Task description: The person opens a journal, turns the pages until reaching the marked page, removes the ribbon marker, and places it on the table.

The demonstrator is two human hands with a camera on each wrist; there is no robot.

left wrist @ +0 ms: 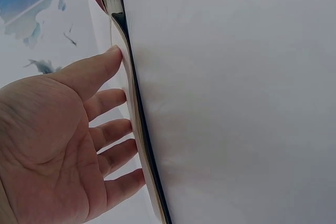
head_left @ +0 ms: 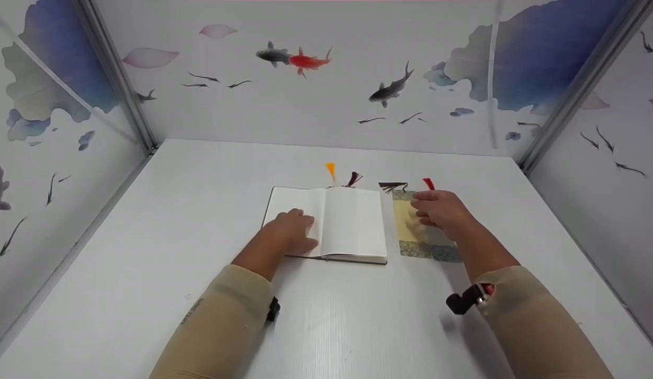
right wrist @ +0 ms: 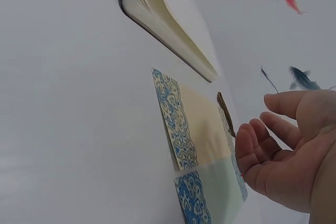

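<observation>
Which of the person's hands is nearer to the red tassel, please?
Right. The right hand is just in front of the red tassel; the left hand rests on the open notebook.

Notebook pages (head_left: pixel 353 221): smooth matt paper | cards (right wrist: pixel 203 127): matt paper | tabletop (head_left: pixel 321 310): smooth, faintly glossy

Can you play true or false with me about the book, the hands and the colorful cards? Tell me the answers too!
1. The book is closed. False: it lies open.
2. The left hand is on the left page. True.
3. The right hand is holding the orange tassel. False: that hand is over by the cards, away from that tassel.
4. The yellow card lies between the book and the green card. True.
5. The red fish is painted on the table. False: it is on the wall.
</observation>
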